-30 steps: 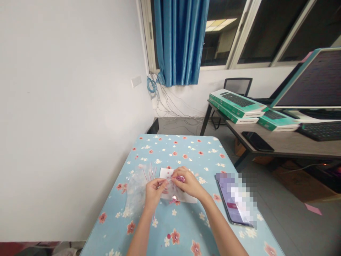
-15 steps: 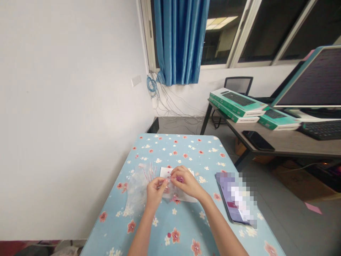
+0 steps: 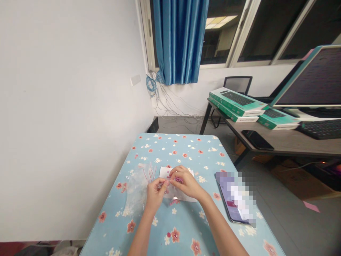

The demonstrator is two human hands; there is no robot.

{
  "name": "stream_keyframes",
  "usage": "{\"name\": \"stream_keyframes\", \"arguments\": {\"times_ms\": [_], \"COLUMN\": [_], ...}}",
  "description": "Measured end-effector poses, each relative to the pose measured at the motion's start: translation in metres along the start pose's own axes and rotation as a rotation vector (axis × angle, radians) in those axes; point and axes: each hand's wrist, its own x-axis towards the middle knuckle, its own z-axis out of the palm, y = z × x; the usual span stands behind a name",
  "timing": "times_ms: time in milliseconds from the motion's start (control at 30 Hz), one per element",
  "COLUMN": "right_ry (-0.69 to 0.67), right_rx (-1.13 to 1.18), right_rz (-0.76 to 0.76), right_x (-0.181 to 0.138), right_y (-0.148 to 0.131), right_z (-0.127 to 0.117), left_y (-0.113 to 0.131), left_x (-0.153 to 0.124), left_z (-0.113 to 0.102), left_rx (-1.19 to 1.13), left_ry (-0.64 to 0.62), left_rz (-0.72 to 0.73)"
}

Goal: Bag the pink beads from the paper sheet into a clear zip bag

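Note:
My left hand (image 3: 155, 190) is closed in a pinch, thumb against forefinger, on what looks like a thin strand. Its fingertips nearly meet those of my right hand (image 3: 184, 181), which is also pinched on the strand. The strand is too fine to make out fully. Below the fingers hangs or lies a short row of pink beads (image 3: 173, 202) with a shiny bit; whether it joins the strand I cannot tell. Small purple beads (image 3: 179, 180) show beside my right fingers, over a white sheet or shallow tray (image 3: 186, 196) partly hidden by my hands.
Crumpled clear plastic bags (image 3: 135, 188) lie left of my hands on the flowered blue tablecloth (image 3: 181, 227). A phone (image 3: 231, 202) rests at the right. One dark red bead (image 3: 168, 235) is near the front. Beyond, a desk (image 3: 287, 142) carries keyboard boxes (image 3: 237, 101) and a monitor.
Both hands stay almost in place, with small finger movements. The pink bead row beneath them has shifted slightly. The view has moved a touch.

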Motion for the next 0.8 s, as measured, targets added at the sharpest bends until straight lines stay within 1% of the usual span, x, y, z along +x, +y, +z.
{"name": "stream_keyframes", "arguments": {"times_ms": [133,267,333,433,500,667,733,800], "right_ry": [-0.034,-0.140,-0.182,-0.206,-0.213,-0.227,-0.248,-0.276], "right_rx": [-0.032,0.007,0.046,0.077,0.096,0.166,0.203,0.269], "right_rz": [0.066,0.157,0.162,0.144,0.143,0.188,0.216,0.243], "right_x": [-0.0007,-0.0028,-0.0035,-0.0034,-0.0028,-0.0028,-0.0033,-0.0038], "right_y": [-0.0006,0.0029,0.0044,0.0043,0.0034,0.0011,0.0004,-0.0003], "right_z": [-0.0007,-0.0012,-0.0011,0.0001,0.0014,0.0021,0.0008,-0.0007], "left_y": [0.0058,0.0090,0.0098,0.0095,0.0080,0.0043,0.0046,0.0055], "left_x": [-0.0002,0.0004,0.0001,-0.0006,-0.0005,0.0017,0.0019,0.0016], "left_z": [0.0020,0.0015,0.0010,0.0013,0.0016,-0.0017,-0.0038,-0.0054], "left_rx": [-0.054,-0.107,-0.117,-0.081,-0.057,-0.015,-0.004,0.006], "left_ry": [0.033,0.060,0.037,-0.019,-0.016,0.117,0.175,0.208], "left_rz": [-0.027,-0.035,-0.039,-0.038,-0.033,0.003,0.017,0.021]}}
